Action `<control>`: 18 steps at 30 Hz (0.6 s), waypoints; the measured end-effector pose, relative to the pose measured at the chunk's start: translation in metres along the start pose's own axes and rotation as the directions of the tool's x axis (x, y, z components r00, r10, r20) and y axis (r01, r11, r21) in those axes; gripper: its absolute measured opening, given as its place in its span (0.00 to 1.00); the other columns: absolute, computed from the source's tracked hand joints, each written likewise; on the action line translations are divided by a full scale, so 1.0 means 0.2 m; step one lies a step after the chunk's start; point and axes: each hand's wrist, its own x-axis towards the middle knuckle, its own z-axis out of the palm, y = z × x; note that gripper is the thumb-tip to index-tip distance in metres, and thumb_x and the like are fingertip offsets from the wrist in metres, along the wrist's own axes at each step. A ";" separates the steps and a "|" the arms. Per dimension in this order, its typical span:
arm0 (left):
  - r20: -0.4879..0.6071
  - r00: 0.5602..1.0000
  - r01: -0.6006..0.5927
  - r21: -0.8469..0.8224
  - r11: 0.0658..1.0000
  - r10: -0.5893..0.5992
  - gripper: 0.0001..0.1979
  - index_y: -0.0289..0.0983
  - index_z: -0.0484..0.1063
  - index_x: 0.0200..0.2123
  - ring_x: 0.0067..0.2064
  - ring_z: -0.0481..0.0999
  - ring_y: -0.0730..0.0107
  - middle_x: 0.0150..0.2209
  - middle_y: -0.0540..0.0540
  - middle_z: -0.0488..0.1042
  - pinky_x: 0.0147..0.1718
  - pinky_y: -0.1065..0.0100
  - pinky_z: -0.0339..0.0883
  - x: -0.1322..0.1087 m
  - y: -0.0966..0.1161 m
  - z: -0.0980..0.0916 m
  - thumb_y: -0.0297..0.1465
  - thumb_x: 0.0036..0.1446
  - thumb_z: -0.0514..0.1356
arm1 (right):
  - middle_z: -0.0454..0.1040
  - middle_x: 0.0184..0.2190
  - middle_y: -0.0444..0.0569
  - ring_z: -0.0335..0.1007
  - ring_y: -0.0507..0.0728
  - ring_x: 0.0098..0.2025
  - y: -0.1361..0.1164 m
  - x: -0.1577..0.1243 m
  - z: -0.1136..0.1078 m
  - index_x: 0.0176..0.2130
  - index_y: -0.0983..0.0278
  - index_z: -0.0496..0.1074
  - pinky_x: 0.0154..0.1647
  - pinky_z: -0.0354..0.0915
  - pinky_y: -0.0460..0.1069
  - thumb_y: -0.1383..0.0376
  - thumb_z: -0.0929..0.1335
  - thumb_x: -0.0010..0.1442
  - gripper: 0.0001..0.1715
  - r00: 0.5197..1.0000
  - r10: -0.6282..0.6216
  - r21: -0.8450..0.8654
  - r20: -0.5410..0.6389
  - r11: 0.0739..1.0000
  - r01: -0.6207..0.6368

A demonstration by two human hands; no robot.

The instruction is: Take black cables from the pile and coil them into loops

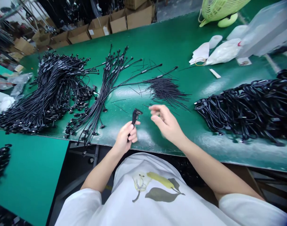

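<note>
My left hand is wrapped round a small folded bundle of black cable, holding it upright above the table's front edge. The bundle's top end, with what looks like a connector, sticks up past my thumb. To its right, my right hand hovers with the fingers loosely bent and the thumb apart from them. It does not touch the bundle. A thin dark strip shows near its fingertips; I cannot tell whether they touch it. Just beyond lies a pile of thin black ties.
Loose black cables fan out at centre left, beside a larger heap of cables. Coiled cable bundles lie in a row on the right. White plastic bags and a green fan stand at the back right. Cardboard boxes line the far edge.
</note>
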 end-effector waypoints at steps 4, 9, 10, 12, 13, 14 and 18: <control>0.110 0.987 0.118 0.024 0.993 -0.120 0.18 0.34 0.72 0.43 0.17 0.48 0.86 0.21 0.59 0.54 0.14 0.82 0.47 -0.02 -0.04 0.06 0.41 0.55 0.65 | 0.73 0.39 0.50 0.70 0.55 0.41 -0.03 0.06 0.06 0.45 0.63 0.71 0.45 0.64 0.50 0.56 0.58 0.68 0.18 0.992 -0.127 -0.031 0.022 0.991 0.127; 0.124 0.964 0.250 -0.109 0.962 -0.236 0.18 0.34 0.67 0.31 0.15 0.37 0.86 0.18 0.62 0.43 0.10 0.82 0.37 -0.01 -0.08 0.08 0.43 0.55 0.65 | 0.73 0.36 0.48 0.69 0.53 0.37 0.02 0.06 0.13 0.41 0.63 0.70 0.43 0.64 0.48 0.56 0.55 0.70 0.21 0.998 -0.046 0.130 -0.038 0.990 0.050; 0.108 0.961 0.267 -0.135 0.954 -0.254 0.18 0.34 0.66 0.29 0.15 0.37 0.86 0.18 0.62 0.42 0.10 0.82 0.36 0.00 -0.09 0.08 0.43 0.56 0.65 | 0.73 0.37 0.48 0.70 0.53 0.39 0.04 0.05 0.14 0.43 0.63 0.69 0.43 0.65 0.48 0.55 0.55 0.70 0.20 0.999 -0.023 0.184 -0.028 0.983 0.028; 0.068 0.957 0.290 -0.156 0.944 -0.283 0.18 0.34 0.65 0.28 0.15 0.37 0.86 0.17 0.62 0.42 0.10 0.82 0.36 0.03 -0.12 0.07 0.43 0.55 0.65 | 0.73 0.41 0.49 0.70 0.53 0.40 0.07 0.00 0.16 0.49 0.62 0.66 0.42 0.66 0.48 0.55 0.57 0.69 0.18 0.999 0.052 0.304 0.002 0.951 -0.050; 0.047 0.956 0.295 -0.148 0.944 -0.291 0.19 0.34 0.65 0.28 0.14 0.37 0.86 0.17 0.62 0.43 0.09 0.82 0.36 0.04 -0.14 0.07 0.43 0.55 0.65 | 0.73 0.44 0.49 0.70 0.52 0.38 0.09 -0.02 0.17 0.52 0.61 0.63 0.39 0.67 0.48 0.55 0.60 0.67 0.18 0.994 0.104 0.368 0.018 0.924 -0.103; 0.029 0.954 0.298 -0.126 0.946 -0.297 0.19 0.35 0.65 0.28 0.14 0.38 0.86 0.16 0.62 0.43 0.09 0.82 0.36 0.06 -0.17 0.06 0.44 0.54 0.66 | 0.71 0.47 0.49 0.69 0.51 0.35 0.11 -0.05 0.17 0.55 0.59 0.60 0.35 0.67 0.48 0.56 0.63 0.64 0.21 0.986 0.164 0.432 0.029 0.888 -0.160; 0.038 0.944 0.322 0.106 0.941 -0.328 0.23 0.34 0.71 0.32 0.20 0.64 0.82 0.20 0.55 0.65 0.19 0.79 0.61 0.09 -0.26 0.07 0.49 0.52 0.65 | 0.69 0.49 0.49 0.67 0.49 0.30 0.17 -0.15 0.09 0.57 0.58 0.56 0.28 0.66 0.46 0.60 0.69 0.54 0.33 0.928 0.369 0.543 0.044 0.771 -0.332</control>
